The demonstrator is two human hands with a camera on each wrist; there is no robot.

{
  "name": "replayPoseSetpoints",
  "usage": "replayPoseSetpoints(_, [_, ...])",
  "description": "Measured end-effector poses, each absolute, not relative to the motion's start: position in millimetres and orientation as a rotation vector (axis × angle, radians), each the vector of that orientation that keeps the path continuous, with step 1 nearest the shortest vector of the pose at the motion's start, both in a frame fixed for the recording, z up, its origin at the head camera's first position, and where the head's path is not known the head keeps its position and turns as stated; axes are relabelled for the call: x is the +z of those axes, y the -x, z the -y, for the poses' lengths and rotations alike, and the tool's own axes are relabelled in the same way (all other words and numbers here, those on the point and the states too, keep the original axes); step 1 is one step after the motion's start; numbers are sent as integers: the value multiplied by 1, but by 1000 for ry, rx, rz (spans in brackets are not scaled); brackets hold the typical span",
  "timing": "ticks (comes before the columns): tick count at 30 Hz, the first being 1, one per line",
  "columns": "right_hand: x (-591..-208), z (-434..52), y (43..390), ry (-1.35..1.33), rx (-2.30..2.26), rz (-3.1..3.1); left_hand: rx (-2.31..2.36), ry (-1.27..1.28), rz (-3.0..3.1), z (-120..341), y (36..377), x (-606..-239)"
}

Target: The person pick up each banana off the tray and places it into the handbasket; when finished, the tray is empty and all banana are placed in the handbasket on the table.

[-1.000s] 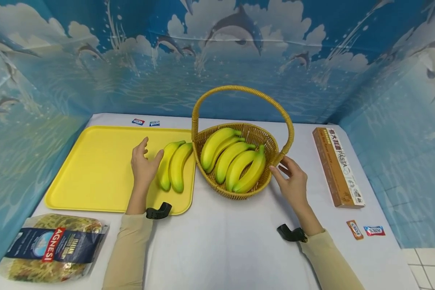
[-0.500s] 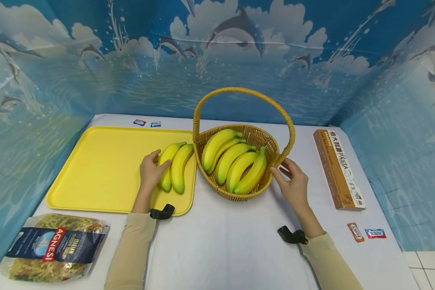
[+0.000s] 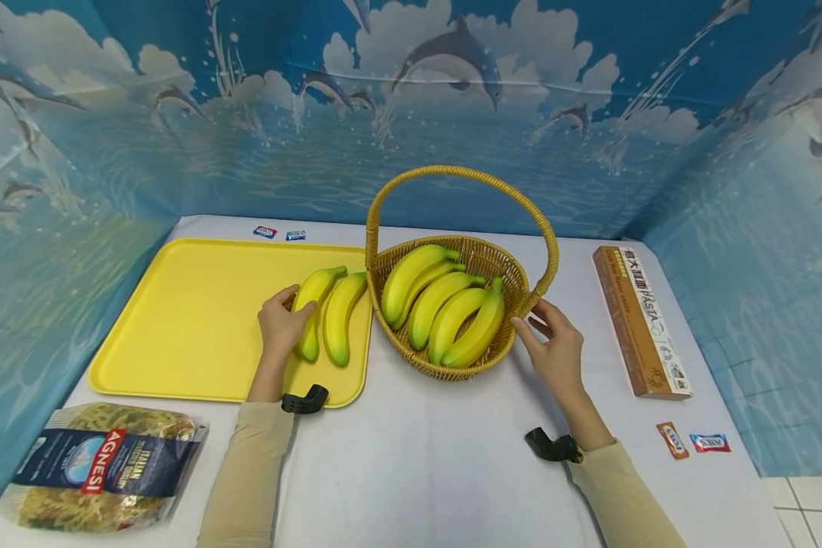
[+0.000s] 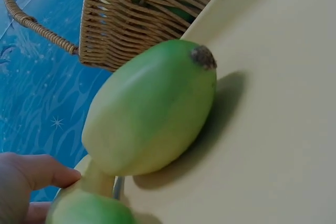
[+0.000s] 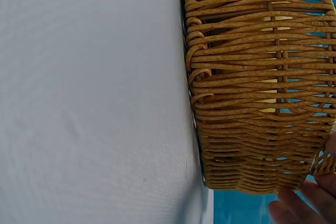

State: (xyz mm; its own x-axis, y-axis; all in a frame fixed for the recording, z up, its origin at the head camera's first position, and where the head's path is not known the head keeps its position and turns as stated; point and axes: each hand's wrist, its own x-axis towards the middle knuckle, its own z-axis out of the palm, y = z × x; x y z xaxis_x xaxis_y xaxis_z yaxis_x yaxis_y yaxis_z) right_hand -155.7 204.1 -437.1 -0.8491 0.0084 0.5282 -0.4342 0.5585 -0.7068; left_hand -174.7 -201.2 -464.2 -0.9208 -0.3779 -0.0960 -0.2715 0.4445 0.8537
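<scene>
Dolphin-printed blue walls close in your white-covered bench [image 3: 418, 457] on three sides. On it, to your left, lies a yellow tray [image 3: 185, 327], and just right of the tray stands a wicker basket [image 3: 482, 255] with a tall hoop handle, holding a bunch of bananas [image 3: 445, 308].

Your left hand [image 3: 281, 327] rests on the tray with its fingers [image 3: 306, 307] curled over the nearer of a pair of bananas [image 3: 325, 312] lying at the tray's right edge, close beside the basket. The thumb sits on the fruit's left side, so you grip that banana around its middle. From your left wrist view the green-tinged tip of one banana [image 4: 152, 111] lies flat on the tray, with the basket's woven wall [image 4: 142, 19] right behind it.

Your right hand [image 3: 555, 346] is at the basket's right side, by the foot of the handle, fingers loosely spread and relaxed. Their tips are at the woven wall; whether they actually touch it you cannot tell. The right wrist view shows the basket side [image 5: 252, 93] close up, with your fingertips [image 5: 302, 205] just below it.

A long pasta box [image 3: 640, 320] lies well to the right, two small sachets [image 3: 692, 440] nearer you, two more sachets [image 3: 278, 233] behind the tray, and a bag of pasta [image 3: 99, 468] at your near left.
</scene>
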Motion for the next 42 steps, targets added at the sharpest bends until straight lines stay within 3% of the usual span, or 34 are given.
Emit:
replayPoseSetpoints(3, [-431,-202,152,-348,1235,2315,-1515,-614,2505,204,174,-459])
replayPoseSetpoints(10, [-456,-216,163,-344,1237,2313,-1538,-597,2288,201,163,-417])
replayPoseSetpoints(21, [-454,-218,165,-357,1240,2315,-1545,-58,2260,141,143,-363])
replayPoseSetpoints(35, [-430,-201,151,-369,1255,2298,-1343,245,2494,53,190,-395])
replayPoseSetpoints(42, [-449,-212,160,-345,1252,2310,-1037,249,2663,37,206,-413])
